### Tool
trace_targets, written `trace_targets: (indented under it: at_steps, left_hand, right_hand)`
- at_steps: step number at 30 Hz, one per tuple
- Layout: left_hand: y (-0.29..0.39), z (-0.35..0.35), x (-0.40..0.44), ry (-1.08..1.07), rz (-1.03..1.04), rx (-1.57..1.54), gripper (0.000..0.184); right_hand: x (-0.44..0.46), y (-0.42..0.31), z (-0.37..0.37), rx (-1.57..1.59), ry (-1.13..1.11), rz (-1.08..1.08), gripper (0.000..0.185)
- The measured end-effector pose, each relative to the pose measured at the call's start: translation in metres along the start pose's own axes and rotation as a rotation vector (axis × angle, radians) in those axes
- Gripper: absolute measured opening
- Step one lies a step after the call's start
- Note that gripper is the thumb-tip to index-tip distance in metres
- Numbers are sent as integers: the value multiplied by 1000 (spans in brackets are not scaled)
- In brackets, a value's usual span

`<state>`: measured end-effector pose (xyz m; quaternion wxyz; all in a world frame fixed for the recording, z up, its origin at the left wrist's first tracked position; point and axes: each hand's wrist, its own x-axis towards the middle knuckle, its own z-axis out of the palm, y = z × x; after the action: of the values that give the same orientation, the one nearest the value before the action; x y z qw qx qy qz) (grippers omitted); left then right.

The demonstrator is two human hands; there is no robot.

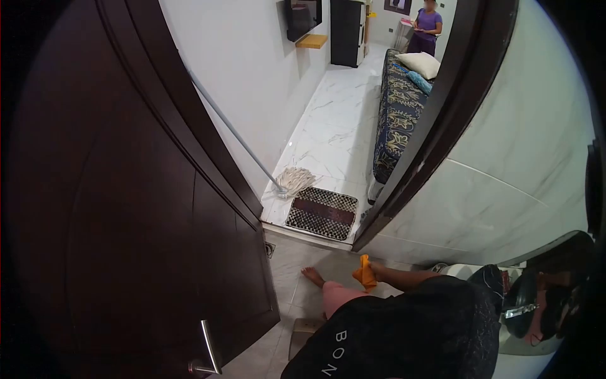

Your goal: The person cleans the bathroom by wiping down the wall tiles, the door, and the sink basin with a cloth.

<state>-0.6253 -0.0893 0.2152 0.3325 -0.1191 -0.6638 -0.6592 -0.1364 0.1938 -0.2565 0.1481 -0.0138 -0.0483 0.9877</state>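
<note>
My right hand (377, 270) is closed around a bunched orange cloth (364, 275), which hangs down in front of my leg. The right arm reaches in from the black shirt (410, 328) I wear, and my bare foot (312, 276) rests on the grey tiled floor just below. Nowhere in the picture does my left hand show. A dark brown door (145, 221) stands swung open at the left, with a metal handle (207, 347) low on it.
Past the raised doorsill (307, 236) lie a checkered mat (323, 213) and a mop (295, 181) leaning on the wall. Beyond are a patterned mattress (399, 120), a black cabinet (345, 35) and a person in purple (428, 26). A washbasin (546, 346) stands at right.
</note>
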Motion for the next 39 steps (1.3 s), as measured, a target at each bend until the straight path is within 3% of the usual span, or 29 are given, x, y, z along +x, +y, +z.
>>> trace_targets:
  at_steps: [3,5,7,8,10,11,13,15,16,17,19,20,23,25,26,28,32,39]
  left_hand:
    - [24,7,-14,63,-71,29,84]
    - [24,7,-13,54,-86,48,84]
    - [24,6,-13,46,-96,66,84]
    - [25,6,-12,42,-100,74,84]
    - [25,5,-12,30,-112,86,84]
    - [25,4,-12,24,-119,90,84]
    - [16,0,-10,23,-126,95,83]
    - [-13,-13,3,-9,-131,174,82]
    - [-24,-11,10,-17,-136,193,82]
    - [-36,-11,17,42,-45,221,83]
    - [-43,-19,23,87,56,260,83]
    - [-45,-16,25,21,17,147,84]
    - [-56,-13,32,-60,-70,21,85]
    - [-61,-3,39,241,247,127,81]
    - [-53,-5,39,260,258,115,81]
    - [-30,-13,31,-44,-128,331,77]
    - [-29,-10,31,2,-150,353,75]
    - [-63,-10,44,80,-73,327,75]
  right_hand:
    - [37,8,48,-347,845,-37,43]
    - [89,12,114,-359,1040,59,38]
    - [123,21,92,-750,942,49,36]
    - [136,25,96,-755,934,50,36]
    - [172,34,202,-1796,706,120,34]
    - [183,36,194,-1802,703,115,34]
    - [206,34,161,-984,761,45,34]
    - [230,14,142,-1374,653,-41,32]
    - [244,-2,166,-1607,729,-57,32]
    - [256,-15,143,-1331,594,-269,30]
    - [283,-50,189,-609,480,-425,26]
    - [292,-63,249,-558,483,-424,26]
    - [327,-88,298,-533,359,-394,24]
    - [342,-80,349,-552,287,-354,25]
    - [355,-77,365,-585,258,-382,25]
    - [374,-71,401,-662,150,-436,28]
    - [414,-64,449,-885,-11,-557,29]
    - [421,-20,465,-1062,-201,-308,29]
